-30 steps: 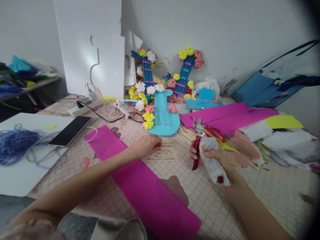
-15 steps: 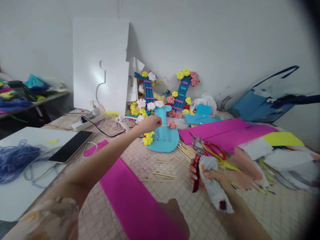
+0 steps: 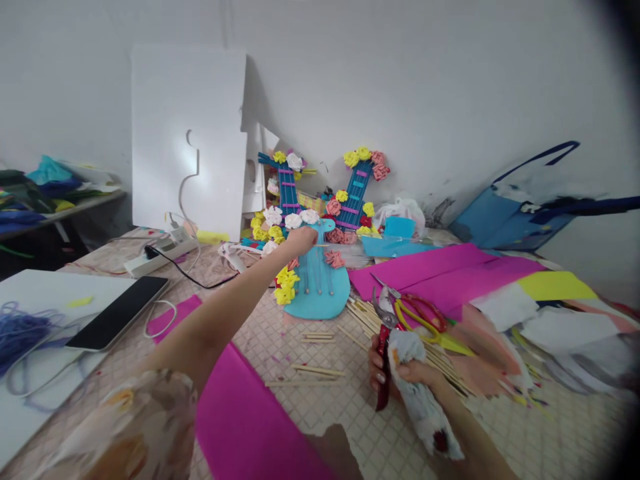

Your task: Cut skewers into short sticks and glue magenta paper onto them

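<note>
"My right hand (image 3: 431,381) is wrapped round the shears (image 3: 383,363), near right."
"And your left?"
"My left hand (image 3: 303,239) pinches a thin stick (image 3: 321,247) in front of the blue guitar (image 3: 320,305), on the far side."

Phone (image 3: 118,313) on board (image 3: 55,287) at left, sticks (image 3: 319,370) before guitar (image 3: 317,307), scissors (image 3: 417,326) at right

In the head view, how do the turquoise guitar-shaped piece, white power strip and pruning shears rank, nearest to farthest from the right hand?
1. Pruning shears: gripped in the right hand.
2. Turquoise guitar-shaped piece: ahead, leftward.
3. White power strip: farther left.
</note>
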The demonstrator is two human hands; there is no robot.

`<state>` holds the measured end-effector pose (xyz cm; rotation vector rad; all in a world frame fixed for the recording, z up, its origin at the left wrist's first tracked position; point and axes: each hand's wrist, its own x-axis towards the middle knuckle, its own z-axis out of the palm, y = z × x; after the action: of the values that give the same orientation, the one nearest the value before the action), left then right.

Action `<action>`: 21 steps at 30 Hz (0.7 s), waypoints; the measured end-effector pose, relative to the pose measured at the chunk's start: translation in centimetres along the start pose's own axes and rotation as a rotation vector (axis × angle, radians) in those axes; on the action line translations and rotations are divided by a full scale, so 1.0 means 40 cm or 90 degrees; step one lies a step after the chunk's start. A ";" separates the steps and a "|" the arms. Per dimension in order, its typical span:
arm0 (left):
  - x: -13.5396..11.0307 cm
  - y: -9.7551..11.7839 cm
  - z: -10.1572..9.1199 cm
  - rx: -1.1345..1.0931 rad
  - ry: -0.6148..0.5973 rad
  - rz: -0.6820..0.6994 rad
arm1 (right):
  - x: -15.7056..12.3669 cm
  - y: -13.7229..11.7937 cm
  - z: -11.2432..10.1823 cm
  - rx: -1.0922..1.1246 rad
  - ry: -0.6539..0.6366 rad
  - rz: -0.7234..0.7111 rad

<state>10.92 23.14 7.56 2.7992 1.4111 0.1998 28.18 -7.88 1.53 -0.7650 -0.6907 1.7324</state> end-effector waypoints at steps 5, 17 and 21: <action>0.011 -0.004 0.008 0.031 -0.039 0.000 | 0.010 0.012 -0.025 0.002 -0.045 0.019; -0.044 0.031 -0.030 0.042 0.044 0.046 | 0.008 -0.001 0.004 0.018 -0.029 0.006; -0.106 0.059 -0.025 0.048 0.033 0.091 | -0.013 -0.008 0.048 0.012 0.028 -0.018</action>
<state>10.21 18.28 8.23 2.9800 1.2548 0.2264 26.98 -8.46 3.06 -0.7740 -0.6523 1.6891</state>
